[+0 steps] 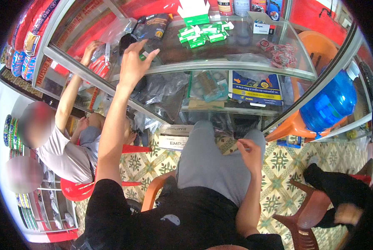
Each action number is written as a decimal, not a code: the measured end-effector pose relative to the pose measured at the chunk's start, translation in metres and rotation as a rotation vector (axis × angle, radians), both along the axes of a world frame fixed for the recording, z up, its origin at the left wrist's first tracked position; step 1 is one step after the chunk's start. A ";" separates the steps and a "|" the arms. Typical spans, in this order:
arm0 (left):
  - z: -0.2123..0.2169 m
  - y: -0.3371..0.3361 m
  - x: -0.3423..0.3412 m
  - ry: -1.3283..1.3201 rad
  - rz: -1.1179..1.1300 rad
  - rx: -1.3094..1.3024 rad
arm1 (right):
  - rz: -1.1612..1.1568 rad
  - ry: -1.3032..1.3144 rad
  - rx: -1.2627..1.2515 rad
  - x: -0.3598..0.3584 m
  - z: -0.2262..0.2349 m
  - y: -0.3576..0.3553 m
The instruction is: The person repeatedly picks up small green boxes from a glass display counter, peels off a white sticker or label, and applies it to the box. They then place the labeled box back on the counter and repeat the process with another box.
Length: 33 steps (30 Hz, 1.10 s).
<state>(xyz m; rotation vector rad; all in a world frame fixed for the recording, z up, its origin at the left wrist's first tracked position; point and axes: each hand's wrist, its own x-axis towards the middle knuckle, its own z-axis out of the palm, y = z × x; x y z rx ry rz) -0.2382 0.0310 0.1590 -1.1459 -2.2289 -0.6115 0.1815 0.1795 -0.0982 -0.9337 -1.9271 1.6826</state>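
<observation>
My left hand reaches up over the glass display case, thumb and fingers apart. Just behind its fingers lies a small green item, and no grip on it shows. Further right on the shelf is a pile of small green-and-white boxes, below an open carton of the same colours. My right hand rests over my right knee with its fingers curled in a pinch; whatever they may hold is too small to tell. Dark plastic-wrapped packets lie beyond my left hand.
At my left, a seated person reaches a hand into the case near red packets. A blue water bottle stands on an orange chair to the right. Another person is at lower right, by a brown chair.
</observation>
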 end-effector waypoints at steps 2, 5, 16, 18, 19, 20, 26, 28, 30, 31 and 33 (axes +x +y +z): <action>0.006 0.021 0.010 0.063 -0.106 -0.011 | -0.016 0.000 0.028 0.001 0.000 -0.001; 0.014 0.054 0.020 0.057 -0.272 -0.035 | 0.003 -0.015 0.053 0.001 0.006 -0.002; 0.009 0.122 -0.023 -0.071 -0.331 -0.234 | -0.034 0.010 0.119 0.004 0.026 -0.011; 0.012 0.116 -0.008 0.041 -0.368 -0.060 | -0.064 0.028 0.144 0.005 0.037 -0.011; 0.015 0.113 0.017 -0.016 -0.339 0.027 | -0.101 0.036 0.173 0.007 0.040 -0.007; 0.014 0.105 0.038 -0.239 -0.433 0.163 | -0.119 0.053 0.193 0.007 0.044 -0.006; -0.028 0.035 0.134 -1.473 -1.033 0.551 | -0.258 0.176 0.399 -0.001 0.084 0.026; -0.066 0.022 0.152 -1.670 -1.197 0.615 | -0.308 0.213 0.480 -0.005 0.114 0.045; -0.090 0.012 0.174 -1.815 -1.212 0.659 | -0.365 0.236 0.552 -0.011 0.145 0.066; -0.100 0.010 0.185 -1.891 -1.208 0.698 | -0.399 0.238 0.604 -0.014 0.159 0.078; -0.118 0.001 0.202 -2.000 -1.193 0.766 | -0.456 0.168 0.700 -0.029 0.191 0.095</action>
